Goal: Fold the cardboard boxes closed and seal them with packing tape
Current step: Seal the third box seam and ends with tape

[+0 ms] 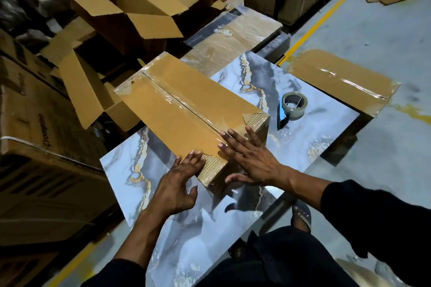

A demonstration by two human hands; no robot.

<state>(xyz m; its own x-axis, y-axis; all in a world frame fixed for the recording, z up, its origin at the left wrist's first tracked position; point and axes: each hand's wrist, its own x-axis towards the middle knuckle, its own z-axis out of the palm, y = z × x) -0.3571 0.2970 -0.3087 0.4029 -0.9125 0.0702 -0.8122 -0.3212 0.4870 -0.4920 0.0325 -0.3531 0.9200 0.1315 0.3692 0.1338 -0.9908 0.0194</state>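
A long closed cardboard box (186, 105) lies diagonally on the marble-patterned table (314, 128), with clear tape along its centre seam. My left hand (179, 184) rests with straight fingers on the box's near left corner. My right hand (249, 156) lies flat on the near end of the seam, fingers spread over the tape, thumb down the box's end face. A tape dispenser with a roll of clear tape (292, 106) stands on the table to the right of the box, apart from both hands.
Another taped box (342, 79) sits on the floor beyond the table's right edge. Several open, empty cartons (130, 7) pile up at the back left. Large printed cartons (35, 147) stack at the left. A wrapped flat pack (238, 37) lies behind the table.
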